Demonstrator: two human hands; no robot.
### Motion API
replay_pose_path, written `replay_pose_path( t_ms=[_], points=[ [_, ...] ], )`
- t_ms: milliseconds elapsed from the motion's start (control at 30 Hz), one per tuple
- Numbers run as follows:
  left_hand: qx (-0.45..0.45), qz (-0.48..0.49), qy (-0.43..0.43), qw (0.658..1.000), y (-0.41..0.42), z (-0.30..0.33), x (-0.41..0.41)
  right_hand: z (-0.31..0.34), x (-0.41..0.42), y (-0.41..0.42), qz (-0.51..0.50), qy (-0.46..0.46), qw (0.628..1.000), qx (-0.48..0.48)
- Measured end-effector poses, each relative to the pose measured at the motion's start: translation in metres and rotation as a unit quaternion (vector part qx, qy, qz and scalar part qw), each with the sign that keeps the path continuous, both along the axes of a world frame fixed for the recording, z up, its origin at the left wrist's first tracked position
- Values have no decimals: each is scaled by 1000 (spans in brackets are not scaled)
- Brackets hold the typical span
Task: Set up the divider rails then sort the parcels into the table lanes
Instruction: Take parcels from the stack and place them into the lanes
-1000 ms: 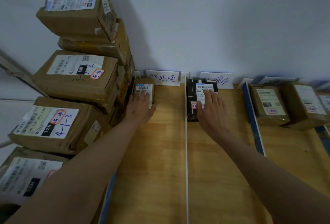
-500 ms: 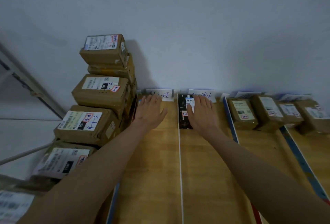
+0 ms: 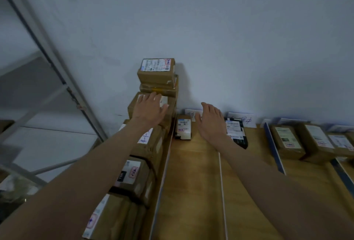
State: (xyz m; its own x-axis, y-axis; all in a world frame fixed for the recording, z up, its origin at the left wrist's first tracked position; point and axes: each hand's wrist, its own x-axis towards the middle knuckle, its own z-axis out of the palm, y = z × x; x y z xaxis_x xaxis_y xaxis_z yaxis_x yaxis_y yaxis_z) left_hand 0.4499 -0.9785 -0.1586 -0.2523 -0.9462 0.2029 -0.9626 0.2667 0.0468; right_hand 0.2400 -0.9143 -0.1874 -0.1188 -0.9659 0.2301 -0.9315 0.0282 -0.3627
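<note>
The left hand (image 3: 148,106) lies flat, fingers spread, on a stacked parcel (image 3: 134,105) at frame centre. The right hand (image 3: 211,121), grip open, hovers over the worktop (image 3: 195,182) between small brown parcel (image 3: 183,127) and black parcel (image 3: 236,132).

Two hands are up, the left hand (image 3: 148,108) and the right hand (image 3: 211,123). One small brown box (image 3: 184,127) and one black parcel (image 3: 236,132) lie on the tabletop (image 3: 193,192). Three more brown boxes (image 3: 287,142) sit on the right. At least six boxes are stacked in the pile (image 3: 156,76) on the left. One white rail (image 3: 222,192) and one blue rail (image 3: 273,146) show clearly.
</note>
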Motion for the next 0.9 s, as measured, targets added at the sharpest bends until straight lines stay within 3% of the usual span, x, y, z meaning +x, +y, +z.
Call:
replay_pose_path(
  t_ms=[200,400,500,600,667,900],
  points=[
    [33,61,1,998,-26,-13,76,-4,66,-27,17,-29,999,23],
    [69,98,58,991,-58,-30,106,-20,102,-60,-8,-108,991,77],
    [125,119,121,978,-67,-41,107,-27,112,-73,-44,-262,958,107],
    [216,141,246,934,-73,-49,101,-30,119,-81,-75,-365,920,119],
    [232,140,295,916,-74,-51,98,-29,121,-83,-84,-400,905,117],
    [208,135,359,900,-64,-28,95,-17,117,-82,-76,-441,890,84]
  ],
)
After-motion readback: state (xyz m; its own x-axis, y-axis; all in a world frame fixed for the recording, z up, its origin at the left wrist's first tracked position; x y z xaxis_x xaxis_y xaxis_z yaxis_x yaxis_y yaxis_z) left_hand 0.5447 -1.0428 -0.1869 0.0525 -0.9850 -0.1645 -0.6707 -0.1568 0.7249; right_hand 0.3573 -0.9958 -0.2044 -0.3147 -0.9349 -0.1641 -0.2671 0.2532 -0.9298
